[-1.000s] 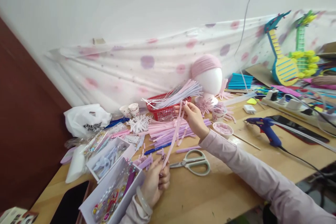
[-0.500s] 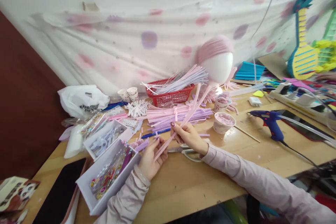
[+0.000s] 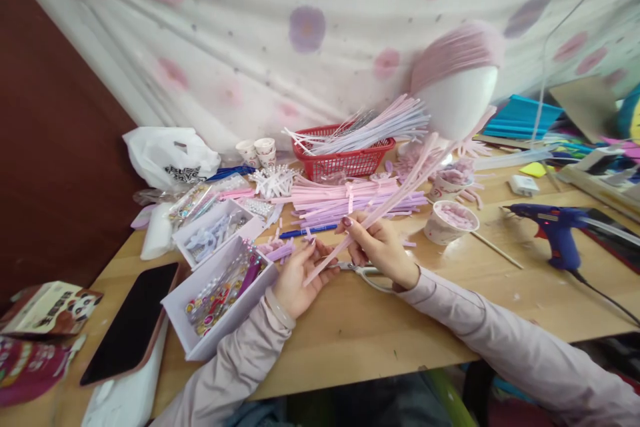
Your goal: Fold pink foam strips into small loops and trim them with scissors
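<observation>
My right hand [image 3: 385, 250] pinches a few long pink pipe cleaners [image 3: 395, 199] between thumb and fingers. They slant up to the right, fanning apart at their far ends. Palm up beneath their lower ends is my left hand [image 3: 295, 288], its thumb and fingers apart; the ends touch its palm. White-handled scissors [image 3: 373, 278] lie on the table just under my right hand, partly hidden by it. Behind the hands are a tied bundle of pink pipe cleaners [image 3: 320, 193] and purple ones [image 3: 313, 218], with a blue pen [image 3: 313, 232] in front.
A red basket [image 3: 345, 165] of pipe cleaners stands at the back, beside a pink-wrapped white head form [image 3: 457, 97]. White boxes [image 3: 187, 333] hold beads and trinkets at left, near a phone [image 3: 133, 320]. Right are a paper cup [image 3: 445, 235] and a blue glue gun [image 3: 560, 230].
The camera view has tilted down and shifted left. My right hand still grips the pink pipe cleaners, whose far ends now spread wider; my left fingers look looser around the lower ends.
</observation>
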The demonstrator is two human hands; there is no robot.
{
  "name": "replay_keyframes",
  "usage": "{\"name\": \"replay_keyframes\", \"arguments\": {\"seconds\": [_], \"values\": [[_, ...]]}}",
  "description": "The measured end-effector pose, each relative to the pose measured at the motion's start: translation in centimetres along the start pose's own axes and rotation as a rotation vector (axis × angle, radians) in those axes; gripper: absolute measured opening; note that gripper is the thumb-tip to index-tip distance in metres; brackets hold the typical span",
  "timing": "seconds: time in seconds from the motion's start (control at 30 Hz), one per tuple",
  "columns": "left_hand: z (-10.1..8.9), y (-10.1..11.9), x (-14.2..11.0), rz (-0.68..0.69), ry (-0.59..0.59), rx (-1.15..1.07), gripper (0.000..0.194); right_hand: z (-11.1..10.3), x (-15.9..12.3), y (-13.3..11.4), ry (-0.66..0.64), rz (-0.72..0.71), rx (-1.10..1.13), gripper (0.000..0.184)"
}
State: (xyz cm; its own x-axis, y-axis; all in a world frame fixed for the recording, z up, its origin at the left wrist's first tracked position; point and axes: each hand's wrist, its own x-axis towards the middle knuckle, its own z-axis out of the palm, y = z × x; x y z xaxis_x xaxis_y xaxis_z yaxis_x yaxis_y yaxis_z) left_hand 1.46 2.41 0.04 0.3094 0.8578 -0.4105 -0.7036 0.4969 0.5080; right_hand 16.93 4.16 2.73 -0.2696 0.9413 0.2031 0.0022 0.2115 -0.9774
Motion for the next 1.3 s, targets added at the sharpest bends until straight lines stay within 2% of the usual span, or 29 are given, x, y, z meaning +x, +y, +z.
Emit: {"name": "replay_keyframes", "arguments": {"seconds": [0.17, 0.27, 0.33, 0.63, 0.87, 1.0, 1.17, 1.3], "values": [[-0.1, -0.1, 0.2, -0.009, 0.035, -0.074, 0.025, 0.5, -0.3, 0.5, -0.128, 0.021, 0.010, 0.038], [-0.3, -0.1, 0.4, -0.014, 0.079, -0.070, 0.023, 0.5, -0.4, 0.9, -0.250, -0.022, -0.045, 0.031], [-0.4, -0.2, 0.4, -0.007, 0.104, -0.068, 0.021, 0.5, -0.4, 1.0, -0.289, -0.062, -0.091, 0.027], [-0.2, -0.7, 0.4, 0.037, 0.045, -0.018, 0.018, 1.0, -1.0, 0.7, -0.304, -0.053, -0.059, 0.018], [0.1, -0.6, 0.1, 0.018, 0.049, -0.035, 0.022, 2.0, -1.5, 0.6, -0.329, 0.021, 0.073, 0.022], [0.0, -0.6, 0.1, 0.040, -0.012, -0.031, 0.020, 2.2, -1.5, 0.6, -0.307, 0.066, 0.146, 0.024], [0.0, -0.6, 0.0, -0.013, -0.077, 0.039, 0.017, 2.5, -1.7, 1.0, -0.351, 0.130, 0.169, 0.023], [0.1, -0.5, -0.1, -0.039, -0.074, -0.003, 0.017, 2.5, -1.7, 1.3, -0.368, 0.173, 0.222, 0.027]]}}
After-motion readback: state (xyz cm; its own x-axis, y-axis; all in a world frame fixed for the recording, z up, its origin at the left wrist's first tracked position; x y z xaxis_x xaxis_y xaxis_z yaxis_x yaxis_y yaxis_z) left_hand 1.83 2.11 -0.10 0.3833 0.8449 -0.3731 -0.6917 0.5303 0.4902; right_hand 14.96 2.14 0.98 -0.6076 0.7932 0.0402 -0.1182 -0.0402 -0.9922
